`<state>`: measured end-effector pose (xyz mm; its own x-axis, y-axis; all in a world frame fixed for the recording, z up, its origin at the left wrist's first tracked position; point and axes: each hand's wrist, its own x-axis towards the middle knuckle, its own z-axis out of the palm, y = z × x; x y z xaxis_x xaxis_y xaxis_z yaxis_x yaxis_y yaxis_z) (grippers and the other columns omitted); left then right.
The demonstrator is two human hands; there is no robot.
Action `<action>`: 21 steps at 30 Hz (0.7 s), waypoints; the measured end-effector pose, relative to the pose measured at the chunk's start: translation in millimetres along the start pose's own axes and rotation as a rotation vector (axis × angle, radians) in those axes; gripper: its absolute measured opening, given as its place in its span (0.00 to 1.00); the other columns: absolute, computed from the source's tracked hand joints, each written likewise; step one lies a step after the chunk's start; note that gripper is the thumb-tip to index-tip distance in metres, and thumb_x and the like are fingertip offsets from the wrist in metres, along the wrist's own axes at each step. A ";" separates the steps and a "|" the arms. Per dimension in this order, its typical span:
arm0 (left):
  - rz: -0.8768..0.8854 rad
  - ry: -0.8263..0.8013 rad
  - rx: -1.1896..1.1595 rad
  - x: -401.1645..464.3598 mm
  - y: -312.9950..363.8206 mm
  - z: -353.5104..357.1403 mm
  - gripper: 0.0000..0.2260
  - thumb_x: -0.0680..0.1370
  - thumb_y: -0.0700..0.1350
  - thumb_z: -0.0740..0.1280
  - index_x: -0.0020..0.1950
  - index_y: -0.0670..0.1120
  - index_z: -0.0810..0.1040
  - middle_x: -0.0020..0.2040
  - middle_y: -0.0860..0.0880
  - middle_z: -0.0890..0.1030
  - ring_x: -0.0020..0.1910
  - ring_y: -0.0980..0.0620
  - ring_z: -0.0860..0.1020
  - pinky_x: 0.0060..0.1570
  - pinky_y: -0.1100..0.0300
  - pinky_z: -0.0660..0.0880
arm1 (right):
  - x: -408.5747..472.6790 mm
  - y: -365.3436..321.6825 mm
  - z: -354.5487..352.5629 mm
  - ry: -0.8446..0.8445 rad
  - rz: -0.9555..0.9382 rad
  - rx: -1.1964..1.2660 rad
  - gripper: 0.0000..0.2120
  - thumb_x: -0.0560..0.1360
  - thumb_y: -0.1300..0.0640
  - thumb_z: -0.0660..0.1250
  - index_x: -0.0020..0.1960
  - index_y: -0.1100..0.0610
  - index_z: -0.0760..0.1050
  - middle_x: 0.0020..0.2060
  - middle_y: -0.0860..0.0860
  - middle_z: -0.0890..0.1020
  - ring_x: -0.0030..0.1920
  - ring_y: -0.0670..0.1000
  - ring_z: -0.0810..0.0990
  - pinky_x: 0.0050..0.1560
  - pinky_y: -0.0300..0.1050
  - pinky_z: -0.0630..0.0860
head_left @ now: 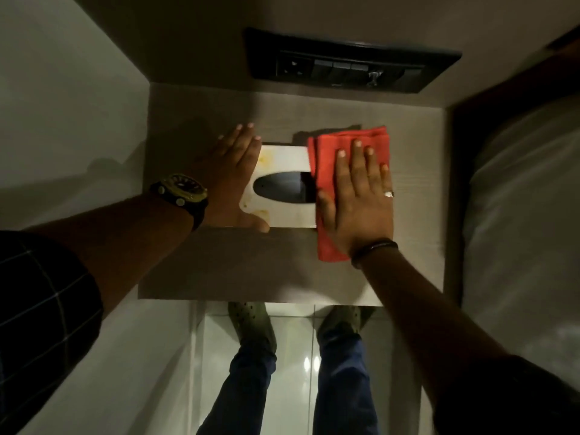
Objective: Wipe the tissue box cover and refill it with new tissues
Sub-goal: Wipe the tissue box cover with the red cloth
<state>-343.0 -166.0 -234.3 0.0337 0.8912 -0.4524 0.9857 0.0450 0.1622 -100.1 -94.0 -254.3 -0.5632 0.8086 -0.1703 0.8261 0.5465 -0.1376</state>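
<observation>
A white tissue box cover (284, 158) lies flat on a small wooden table (244, 265), its dark oval slot facing up and yellowish stains at its left corners. My left hand (232, 171) grips the cover's left end, thumb at the near edge. A folded red cloth (326, 146) covers the cover's right end. My right hand (357, 196) presses flat on the cloth, fingers spread. No tissues are in view.
A black switch and socket panel (345, 64) is on the wall behind the table. A bed with a white sheet (518, 215) runs along the right. A pale wall stands at the left. My feet (251, 324) are on the tiled floor below the table's front edge.
</observation>
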 end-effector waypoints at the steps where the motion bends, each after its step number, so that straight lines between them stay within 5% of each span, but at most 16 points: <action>1: -0.003 0.005 0.005 0.3 -0.5 1.5 0.65 0.56 0.77 0.68 0.78 0.42 0.40 0.79 0.40 0.42 0.78 0.41 0.43 0.74 0.46 0.45 | -2.8 -6.8 1.7 0.021 0.118 0.024 0.32 0.80 0.41 0.46 0.79 0.57 0.46 0.78 0.59 0.50 0.78 0.60 0.47 0.77 0.58 0.44; 6: -0.004 0.023 0.012 2.0 -1.6 5.0 0.65 0.57 0.78 0.66 0.77 0.42 0.39 0.79 0.40 0.41 0.78 0.41 0.41 0.74 0.46 0.43 | 3.3 -57.0 7.2 0.104 0.648 0.127 0.33 0.81 0.42 0.47 0.79 0.61 0.46 0.78 0.62 0.50 0.78 0.63 0.48 0.76 0.60 0.42; 12: 0.024 0.038 -0.044 1.1 -0.9 0.3 0.62 0.60 0.72 0.70 0.78 0.39 0.43 0.79 0.38 0.44 0.78 0.40 0.43 0.74 0.45 0.43 | 9.2 -97.8 7.5 0.030 0.258 0.099 0.31 0.81 0.43 0.48 0.78 0.60 0.48 0.78 0.61 0.52 0.78 0.63 0.48 0.75 0.61 0.42; 17: 0.011 -0.146 -0.020 1.4 -2.7 -16.2 0.66 0.59 0.73 0.71 0.77 0.41 0.34 0.78 0.41 0.33 0.77 0.42 0.36 0.74 0.46 0.39 | 8.3 -84.4 -11.0 -0.047 0.102 0.296 0.30 0.81 0.44 0.47 0.79 0.57 0.49 0.79 0.59 0.49 0.78 0.60 0.44 0.77 0.61 0.43; 19: -0.033 -0.215 -0.088 -0.2 -0.9 -27.1 0.67 0.56 0.76 0.67 0.76 0.42 0.32 0.76 0.44 0.30 0.76 0.44 0.34 0.74 0.48 0.37 | 6.2 -61.3 -23.0 0.128 0.124 0.450 0.29 0.80 0.45 0.48 0.77 0.58 0.58 0.78 0.60 0.54 0.78 0.60 0.49 0.77 0.58 0.45; 21: -0.064 -0.031 -0.208 -2.5 16.4 -30.3 0.61 0.63 0.74 0.65 0.77 0.40 0.36 0.77 0.41 0.35 0.77 0.43 0.38 0.76 0.46 0.41 | 11.7 -25.4 -28.2 0.359 0.329 0.446 0.28 0.80 0.46 0.49 0.75 0.58 0.62 0.77 0.61 0.57 0.77 0.62 0.52 0.75 0.59 0.49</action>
<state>-332.0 -153.8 -203.9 -0.0199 0.8694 -0.4937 0.9307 0.1966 0.3086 -127.2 -92.3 -225.2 -0.1780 0.9826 0.0526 0.8239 0.1781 -0.5380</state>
